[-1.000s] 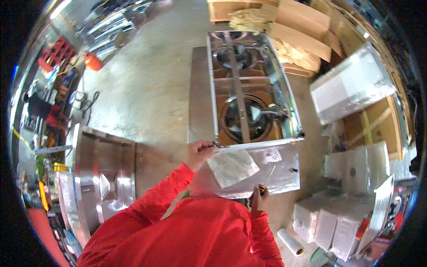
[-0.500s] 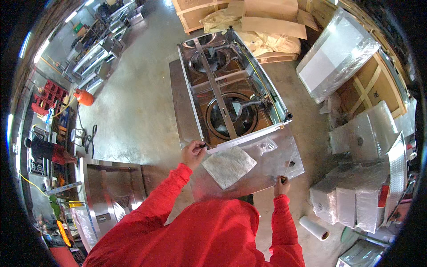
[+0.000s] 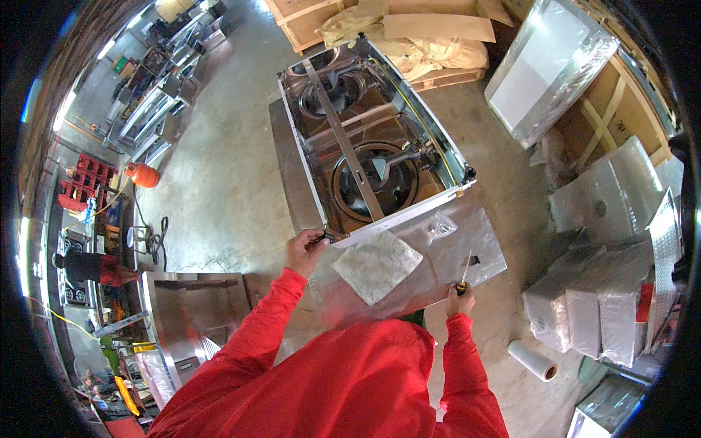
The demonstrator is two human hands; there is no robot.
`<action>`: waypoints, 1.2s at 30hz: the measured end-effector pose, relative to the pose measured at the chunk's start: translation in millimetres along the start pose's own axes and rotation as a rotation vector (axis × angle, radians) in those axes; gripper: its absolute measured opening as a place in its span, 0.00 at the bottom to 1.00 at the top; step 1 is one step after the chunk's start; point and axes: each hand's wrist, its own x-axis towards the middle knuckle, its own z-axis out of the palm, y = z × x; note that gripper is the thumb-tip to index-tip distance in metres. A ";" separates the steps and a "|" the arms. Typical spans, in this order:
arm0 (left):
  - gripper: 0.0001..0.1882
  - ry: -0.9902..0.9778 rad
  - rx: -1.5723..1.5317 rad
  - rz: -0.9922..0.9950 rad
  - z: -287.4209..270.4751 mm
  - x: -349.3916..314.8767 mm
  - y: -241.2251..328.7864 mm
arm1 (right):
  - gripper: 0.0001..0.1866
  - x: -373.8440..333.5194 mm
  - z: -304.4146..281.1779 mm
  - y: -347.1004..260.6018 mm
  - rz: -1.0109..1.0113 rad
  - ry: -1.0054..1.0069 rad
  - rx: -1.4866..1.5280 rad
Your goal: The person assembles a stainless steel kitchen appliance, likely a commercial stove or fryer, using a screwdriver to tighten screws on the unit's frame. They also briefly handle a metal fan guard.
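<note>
An upturned metal stove body (image 3: 310, 171), with two round dark burner wells and a lengthwise metal bar, lies on a metal-topped table (image 3: 485, 233). My left hand (image 3: 303, 253) is closed at its near left corner, pinching a small black part (image 3: 327, 236) against the frame. A similar black piece (image 3: 471, 175) sits at the near right corner. My right hand (image 3: 460, 301) grips a screwdriver (image 3: 462, 286) by its dark and yellow handle, shaft pointing away over the tabletop. Near its tip lies a small black piece (image 3: 475, 260). Between my hands rests a grey cloth-like pad (image 3: 378, 267).
A clear plastic bag (image 3: 439, 227) of small parts lies beside the pad. Steel equipment (image 3: 197, 310) stands at left, wrapped boxes (image 3: 584, 314) and a film roll (image 3: 533, 360) at right. Wooden crates (image 3: 303, 22) are at the back. Another person (image 3: 91, 268) is far left.
The view has shifted slightly. My left hand stays at the stove corner with the black part, which now shows more. The screwdriver has turned a little more upright in my right hand.
</note>
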 end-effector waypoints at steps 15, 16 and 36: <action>0.12 0.021 0.382 0.108 10.2 3.9 18.3 | 0.09 -7.0 6.5 -15.4 0.032 0.071 0.074; 0.12 0.019 0.414 0.126 11.2 3.6 21.2 | 0.09 -7.1 6.2 -16.8 0.032 0.070 0.054; 0.19 0.118 0.442 0.379 20.1 -11.9 12.4 | 0.21 -57.7 -7.1 -158.2 -0.290 -0.331 0.274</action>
